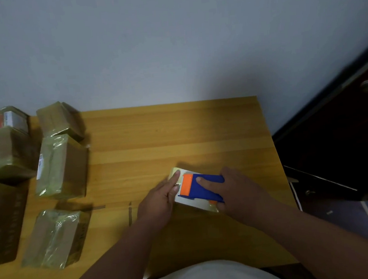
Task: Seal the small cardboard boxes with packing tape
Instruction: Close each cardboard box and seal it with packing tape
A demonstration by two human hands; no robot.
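A small pale box [193, 204] lies on the wooden table [167, 136], right of centre near the front. On top of it sits a blue and orange tape dispenser [201, 187]. My right hand [239, 192] grips the dispenser's blue body, forefinger laid along the top and thumb at the box's near corner. My left hand [161, 199] holds the box's left side, with fingers stretched along its far left edge. Most of the box is hidden by the dispenser and both hands.
Several tape-wrapped cardboard boxes [60, 165] stand along the table's left side, another [53, 237] near the front left. Strips of tape [130, 213] are stuck to the tabletop. A dark door [343, 138] stands to the right, a grey wall behind.
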